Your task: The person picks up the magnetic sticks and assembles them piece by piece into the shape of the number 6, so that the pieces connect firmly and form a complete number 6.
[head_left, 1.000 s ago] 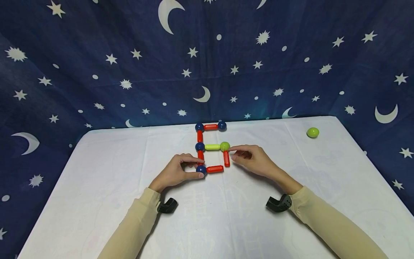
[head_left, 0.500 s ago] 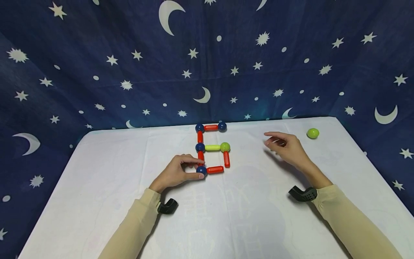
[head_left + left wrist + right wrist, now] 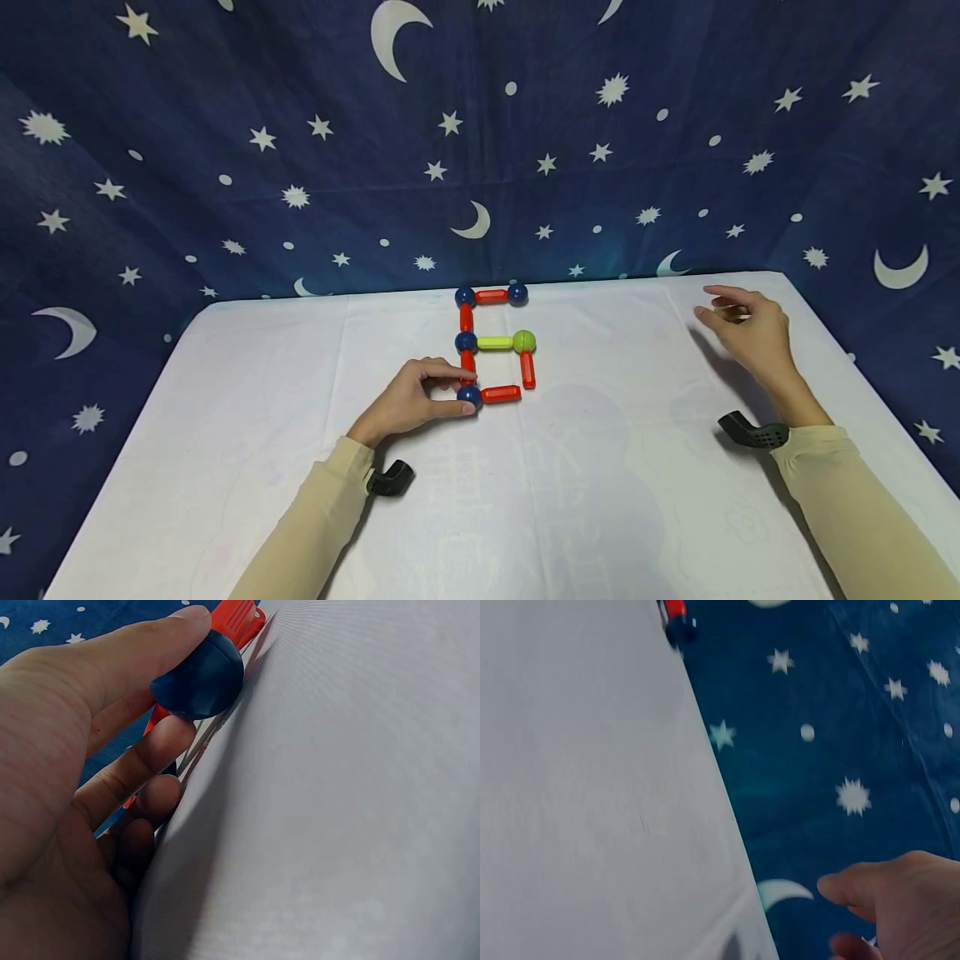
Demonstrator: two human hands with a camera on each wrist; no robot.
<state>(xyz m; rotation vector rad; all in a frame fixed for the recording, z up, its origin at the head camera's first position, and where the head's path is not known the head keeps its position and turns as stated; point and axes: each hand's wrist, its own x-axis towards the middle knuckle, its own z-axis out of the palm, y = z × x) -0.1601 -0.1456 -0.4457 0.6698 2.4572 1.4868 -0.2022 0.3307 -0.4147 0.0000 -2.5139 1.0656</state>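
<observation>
My left hand [image 3: 411, 397] pinches a dark blue ball [image 3: 204, 681] at the near left corner of a flat magnetic-stick figure. From that ball, one red stick [image 3: 500, 394] lies to the right and another red stick [image 3: 468, 363] leads away from me. A lime stick [image 3: 495, 342] joins the middle blue ball [image 3: 466, 342] to a green ball [image 3: 524, 342], from which a third red stick [image 3: 528, 371] points towards me. Far right, my right hand [image 3: 757, 333] hovers with thumb and forefinger apart. It covers the spot where a loose green ball lay.
At the far end of the figure, a red stick [image 3: 492, 296] links two blue balls. The white tabletop [image 3: 600, 500] ends at a dark blue cloth [image 3: 300, 242] with stars and moons, hanging behind it.
My right hand has left the figure's green ball and travelled right, to the far right of the table. It now hides the loose green ball. My left hand stays put.
</observation>
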